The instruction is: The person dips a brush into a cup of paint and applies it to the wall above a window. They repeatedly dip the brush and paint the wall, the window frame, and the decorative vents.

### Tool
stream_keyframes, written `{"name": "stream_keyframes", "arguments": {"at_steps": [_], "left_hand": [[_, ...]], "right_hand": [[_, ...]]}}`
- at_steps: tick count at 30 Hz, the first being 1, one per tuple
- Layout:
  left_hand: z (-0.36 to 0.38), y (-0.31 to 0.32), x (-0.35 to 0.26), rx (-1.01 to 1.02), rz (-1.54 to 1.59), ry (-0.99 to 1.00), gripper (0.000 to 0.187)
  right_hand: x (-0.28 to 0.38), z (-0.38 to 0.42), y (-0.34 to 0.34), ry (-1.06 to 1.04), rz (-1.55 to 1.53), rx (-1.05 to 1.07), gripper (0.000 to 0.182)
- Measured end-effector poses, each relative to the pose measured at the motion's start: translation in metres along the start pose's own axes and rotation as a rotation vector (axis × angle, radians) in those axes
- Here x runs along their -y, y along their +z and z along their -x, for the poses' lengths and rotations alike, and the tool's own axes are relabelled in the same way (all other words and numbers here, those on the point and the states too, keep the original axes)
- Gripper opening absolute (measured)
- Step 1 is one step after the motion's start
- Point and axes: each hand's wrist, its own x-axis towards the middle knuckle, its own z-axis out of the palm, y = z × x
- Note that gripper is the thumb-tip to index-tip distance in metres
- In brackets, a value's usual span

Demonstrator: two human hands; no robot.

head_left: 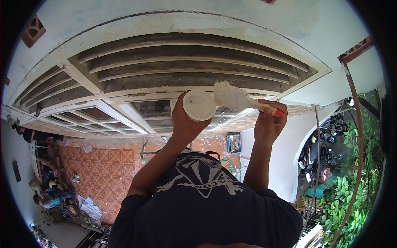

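My left hand [186, 122] is shut around a white cup [199, 105], held up in front of me. My right hand [269, 124] grips a paintbrush [235, 97] by its wooden, red-tipped handle. The white-coated bristles lie just right of the cup's rim, touching or nearly touching it. Both are raised close to the lower edge of a white-framed louvred vent [186, 62] with dark slats. My black shirt with a white print [198, 182] fills the bottom of the view.
A grid of small window panes [95, 118] sits left of the cup. Orange patterned tiles [107, 165] lie far beyond. Another person [49, 198] crouches at lower left. Green plants [347, 194], parked motorbikes [318, 153] and a curved brown pipe [359, 144] are on the right.
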Motion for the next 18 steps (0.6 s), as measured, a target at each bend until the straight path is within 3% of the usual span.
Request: {"name": "stream_keyframes", "arguments": {"at_steps": [18], "left_hand": [[-0.004,-0.001,-0.01,-0.006,0.061,0.037,0.075]], "right_hand": [[-0.005,0.004,0.015,-0.055,-0.004,-0.014,0.022]]}}
